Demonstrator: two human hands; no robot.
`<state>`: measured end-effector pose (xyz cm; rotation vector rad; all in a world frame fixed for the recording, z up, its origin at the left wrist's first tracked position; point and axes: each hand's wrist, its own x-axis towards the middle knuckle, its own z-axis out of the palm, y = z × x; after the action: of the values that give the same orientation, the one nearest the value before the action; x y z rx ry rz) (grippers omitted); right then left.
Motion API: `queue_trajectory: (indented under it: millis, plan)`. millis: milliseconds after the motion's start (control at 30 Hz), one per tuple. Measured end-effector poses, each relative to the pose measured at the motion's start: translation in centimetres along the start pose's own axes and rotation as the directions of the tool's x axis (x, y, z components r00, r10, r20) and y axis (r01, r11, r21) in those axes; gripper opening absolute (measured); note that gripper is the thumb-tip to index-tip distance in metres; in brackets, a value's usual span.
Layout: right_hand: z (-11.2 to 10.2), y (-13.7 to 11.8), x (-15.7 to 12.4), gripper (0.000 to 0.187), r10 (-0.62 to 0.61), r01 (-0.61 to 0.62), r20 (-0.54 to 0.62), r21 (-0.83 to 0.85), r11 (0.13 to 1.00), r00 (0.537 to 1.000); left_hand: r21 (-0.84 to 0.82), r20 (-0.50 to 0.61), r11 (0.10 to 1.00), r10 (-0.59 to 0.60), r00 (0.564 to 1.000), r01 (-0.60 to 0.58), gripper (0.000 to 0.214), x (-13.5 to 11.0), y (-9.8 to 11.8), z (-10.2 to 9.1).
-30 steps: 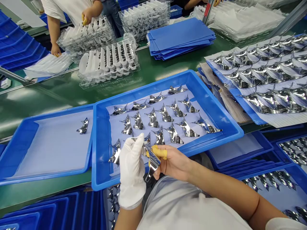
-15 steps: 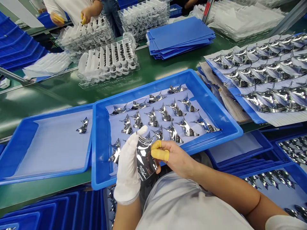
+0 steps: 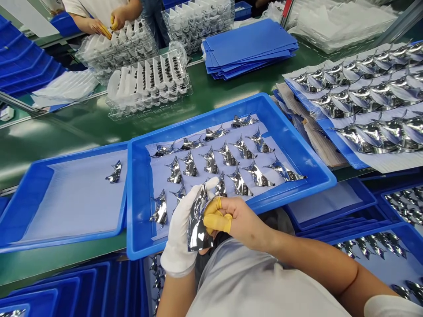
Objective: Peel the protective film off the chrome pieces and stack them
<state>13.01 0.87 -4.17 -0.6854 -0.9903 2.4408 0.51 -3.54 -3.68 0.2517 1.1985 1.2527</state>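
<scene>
Steadying: one polished piece (image 3: pixel 197 231), held over the near rim of the central blue tray (image 3: pixel 132 207). Clock centred on that piece, twelve pointing away from you.

Left hand (image 3: pixel 178 233), white-gloved: closed round the nine-o'clock side, palm partly hidden behind. Best used as the cradle, since cloth should mark a mirror surface less than skin does.

Right hand (image 3: pixel 243 222), with yellow finger covers (image 3: pixel 218 221): pinched on the three-o'clock edge. Set the covered tips on the shine; bare skin ought to bear lightly or not at all.

Laid pieces (image 3: pixel 210 160): rows from ten to two o'clock, on a pale liner (image 3: pixel 156 176). Nearest lie just beyond your left hand, at eleven and one; clear their points if you turn yours.

Lone piece (image 3: pixel 114 172): ten o'clock, in the left tray (image 3: pixel 38 185).

Handling: probably slippery; an edge hold suits better than pressure on the face.
</scene>
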Motion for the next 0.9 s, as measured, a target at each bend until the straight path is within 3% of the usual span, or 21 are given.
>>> queue_trajectory:
  millis: [67, 133, 267, 333, 433, 567, 633, 733, 900]
  plan:
    - [0.1, 0.0, -0.1, 0.031, -0.002, 0.002, -0.005, 0.006, 1.0, 1.0, -0.023, 0.029, 0.998, -0.051, 0.998, 0.052, 0.051, -0.1, 0.0, 0.0]
    - [0.1, 0.0, -0.2, 0.032, -0.002, 0.002, 0.001, 0.003, 1.0, 1.0, -0.008, 0.015, 1.0, -0.028, 1.0, 0.028, 0.053, -0.2, -0.2, -0.2]
    - [-0.4, -0.1, -0.3, 0.036, -0.037, 0.038, 0.037, -0.027, 0.999, 0.999, 0.08, -0.066, 0.98, 0.189, 0.98, -0.184, 0.055, -0.3, -0.5, -0.7]
    - [-0.9, -0.1, -0.2, 0.038, -0.088, 0.091, 0.053, -0.048, 0.995, 0.995, 0.126, -0.103, 0.935, 0.344, 0.933, -0.331, 0.05, -0.5, -0.4, -1.0]
    - [-1.5, 0.0, 0.2, 0.042, -0.121, 0.129, 0.099, -0.08, 0.988, 0.988, 0.199, -0.073, 0.842, 0.522, 0.85, -0.501, 0.047, -1.1, -0.3, -1.7]
    - [-2.2, 0.5, 0.8, 0.045, -0.161, 0.178, 0.127, -0.133, 0.975, 0.979, 0.284, -0.01, 0.737, 0.641, 0.767, -0.613, 0.043, -2.0, -0.5, -2.5]
    - [-2.4, 0.7, 1.0, 0.042, -0.187, 0.203, 0.113, -0.152, 0.967, 0.976, 0.318, 0.009, 0.706, 0.665, 0.747, -0.633, 0.041, -2.4, -0.7, -2.6]
    - [-2.6, 0.8, 0.9, 0.039, -0.203, 0.221, 0.119, -0.165, 0.961, 0.972, 0.335, -0.005, 0.72, 0.646, 0.763, -0.608, 0.041, -2.5, -0.7, -2.7]
    - [-2.2, 0.0, 0.0, 0.031, -0.262, 0.289, 0.128, -0.297, 0.91, 0.956, 0.248, -0.086, 0.835, 0.524, 0.847, -0.492, 0.038, -1.9, -0.3, -2.8]
